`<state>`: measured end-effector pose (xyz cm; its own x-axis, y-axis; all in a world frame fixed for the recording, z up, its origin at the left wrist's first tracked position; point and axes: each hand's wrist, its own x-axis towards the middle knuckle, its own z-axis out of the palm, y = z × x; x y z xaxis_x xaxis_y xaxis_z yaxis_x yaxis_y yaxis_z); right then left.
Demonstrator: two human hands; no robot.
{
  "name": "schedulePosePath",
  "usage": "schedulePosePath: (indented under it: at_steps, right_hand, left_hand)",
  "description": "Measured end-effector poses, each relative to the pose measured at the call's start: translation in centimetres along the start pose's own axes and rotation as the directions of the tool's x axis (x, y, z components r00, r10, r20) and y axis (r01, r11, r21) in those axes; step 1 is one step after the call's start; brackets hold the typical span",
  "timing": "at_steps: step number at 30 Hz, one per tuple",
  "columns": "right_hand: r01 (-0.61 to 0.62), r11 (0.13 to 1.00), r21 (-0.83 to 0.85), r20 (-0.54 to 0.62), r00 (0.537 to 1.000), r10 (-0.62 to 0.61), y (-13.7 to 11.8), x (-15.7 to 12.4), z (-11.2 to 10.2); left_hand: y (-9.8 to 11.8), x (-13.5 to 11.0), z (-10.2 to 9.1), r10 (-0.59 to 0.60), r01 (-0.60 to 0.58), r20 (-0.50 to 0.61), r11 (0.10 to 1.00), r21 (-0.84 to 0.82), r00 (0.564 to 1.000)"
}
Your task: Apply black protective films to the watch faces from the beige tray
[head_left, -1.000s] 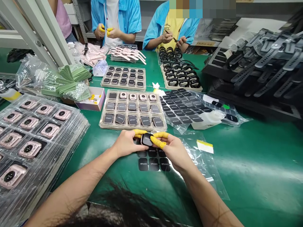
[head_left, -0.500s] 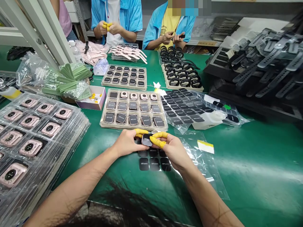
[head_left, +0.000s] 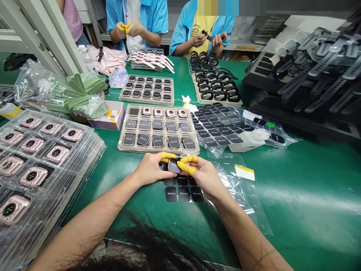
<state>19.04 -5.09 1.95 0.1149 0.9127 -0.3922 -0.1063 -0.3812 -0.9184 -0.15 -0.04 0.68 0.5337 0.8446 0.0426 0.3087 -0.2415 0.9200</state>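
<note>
Watch case (head_left: 173, 167), squarish, faces up, lettering (head_left: 174, 164) running left to right, fingers (head_left: 168, 155) of the left hand (head_left: 149, 169) and right hand (head_left: 208, 180) grasping it.

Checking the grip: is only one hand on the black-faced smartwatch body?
No, the left hand and right hand both have fingers on the smartwatch body.

One held watch (head_left: 174, 165), fourteen in centre tray (head_left: 158, 151)

— What is worn on the left hand (head_left: 149, 170) and the right hand (head_left: 208, 181)?
— Yellow finger covers (head_left: 185, 168); one on the right has a thick rolled rim (head_left: 192, 171).
— And the forearms (head_left: 111, 205)?
— These are bare.
</note>
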Motion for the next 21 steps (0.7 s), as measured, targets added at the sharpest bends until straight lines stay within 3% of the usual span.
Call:
schedulePosePath:
  at_steps: [8,15,18,21]
  right_hand:
    - [0.013,0.999,-0.046,0.012,1.0,-0.013,0.1,-0.2,-0.2]
    - [0.146,0.984,-0.103,0.018,0.989,-0.145,1.3,0.4,0.3]
    - [0.14,0.982,-0.124,-0.013,0.99,-0.142,1.7,0.8,0.8]
    - [0.177,0.958,-0.225,0.046,0.984,-0.171,1.9,0.6,1.0]
  left_hand:
    - [0.1,0.0,0.0,-0.01,0.01,-0.006,1.0,0.006,1.0]
    - [0.3,-0.1,-0.1,-0.024,0.024,0.021,1.0,-0.01,0.999]
    - [0.4,-0.1,-0.2,-0.032,0.032,0.029,0.999,-0.007,0.999]
    - [0.3,-0.1,-0.1,-0.019,0.018,0.045,1.0,0.011,0.999]
